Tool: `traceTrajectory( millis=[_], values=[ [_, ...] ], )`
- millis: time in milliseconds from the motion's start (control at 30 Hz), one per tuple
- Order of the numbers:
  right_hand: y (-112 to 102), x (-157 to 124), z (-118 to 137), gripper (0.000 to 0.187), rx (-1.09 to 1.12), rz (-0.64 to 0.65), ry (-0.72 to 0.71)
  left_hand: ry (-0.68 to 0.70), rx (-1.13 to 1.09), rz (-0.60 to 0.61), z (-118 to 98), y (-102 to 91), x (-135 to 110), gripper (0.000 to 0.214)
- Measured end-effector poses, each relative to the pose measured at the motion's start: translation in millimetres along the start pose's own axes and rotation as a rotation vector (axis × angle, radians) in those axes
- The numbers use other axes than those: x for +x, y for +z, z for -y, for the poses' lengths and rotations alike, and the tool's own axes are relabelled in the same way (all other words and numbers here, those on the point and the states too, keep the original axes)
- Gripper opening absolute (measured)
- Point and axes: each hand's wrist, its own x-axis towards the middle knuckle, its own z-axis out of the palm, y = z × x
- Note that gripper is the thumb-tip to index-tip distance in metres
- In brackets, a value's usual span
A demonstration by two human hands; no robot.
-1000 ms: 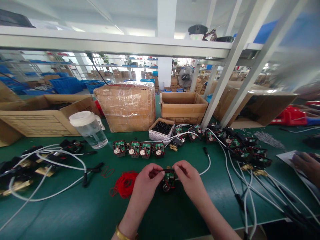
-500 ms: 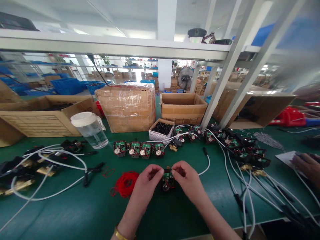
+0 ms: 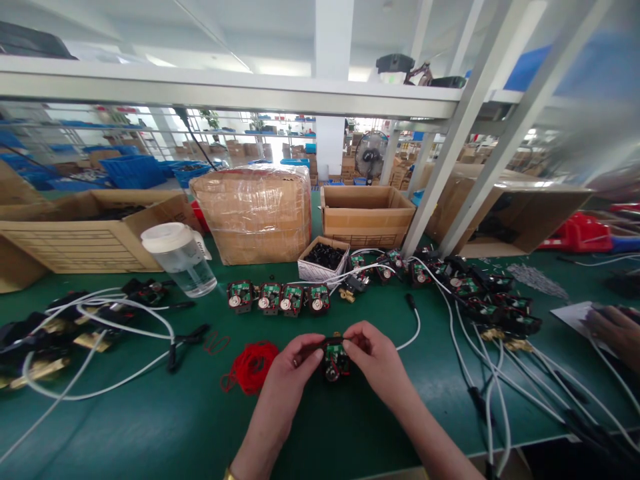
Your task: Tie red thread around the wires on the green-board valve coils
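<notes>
A small black unit with a green circuit board (image 3: 337, 360), red wires and a round metal part stands on the green bench between my hands. My left hand (image 3: 293, 373) grips its upper left edge, index finger along the top and thumb slightly lower. The thumb and fingers of my right hand (image 3: 373, 350) are pinched at its upper right corner. A brass piece shows at the unit's top. Left of my left hand lies a bundle of red wire (image 3: 254, 367). Several similar board units (image 3: 290, 300) stand in a row beyond.
A water jug (image 3: 180, 259) and a wrapped carton (image 3: 255, 217) stand behind. A small box of black parts (image 3: 324, 259) sits near the row. White cables (image 3: 455, 333) and brass-fitted units lie at right, more at left (image 3: 95, 340). Another person's hand (image 3: 615, 327) is at far right.
My left thumb has moved down and left, away from the unit's top edge, and the left fingers have spread a little. My right hand stays at the upper right corner.
</notes>
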Motion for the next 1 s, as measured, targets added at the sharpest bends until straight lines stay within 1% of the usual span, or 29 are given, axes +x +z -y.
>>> traceTrajectory(
  millis=[133, 267, 367, 467, 533, 600, 667, 767, 833, 1000],
  values=[
    [0, 0, -3, 0.010, -0.008, 0.004, -0.010, 0.013, -0.040, -0.072, 6, 9.5, -6, 0.035],
    [0, 1, -3, 0.009, -0.039, -0.002, -0.023, 0.045, -0.035, -0.155, 18, 15.5, -6, 0.036],
    [-1, 1, -2, 0.008, -0.064, 0.002, -0.021, 0.085, -0.028, -0.191, 29, 17.2, -3, 0.038],
    [-1, 2, 3, 0.006, -0.114, -0.005, -0.045, 0.104, -0.051, -0.202, 35, 18.1, -2, 0.039],
    [0, 5, 8, 0.004, -0.185, -0.017, -0.088, 0.092, -0.079, -0.203, 35, 18.8, -1, 0.039],
    [2, 10, 15, 0.005, -0.257, 0.004, -0.135, 0.075, -0.097, -0.194, 32, 19.6, -2, 0.039],
    [4, 17, 23, 0.008, -0.313, 0.070, -0.161, 0.068, -0.100, -0.189, 27, 20.0, -2, 0.037],
    [6, 27, 30, 0.010, -0.369, 0.178, -0.162, 0.066, -0.087, -0.189, 20, 19.5, -4, 0.035],
    [6, 32, 31, 0.011, -0.374, 0.212, -0.156, 0.060, -0.068, -0.187, 18, 18.3, -5, 0.034],
    [5, 34, 25, 0.013, -0.345, 0.217, -0.171, 0.061, -0.038, -0.158, 19, 13.8, -10, 0.034]
  ],
)
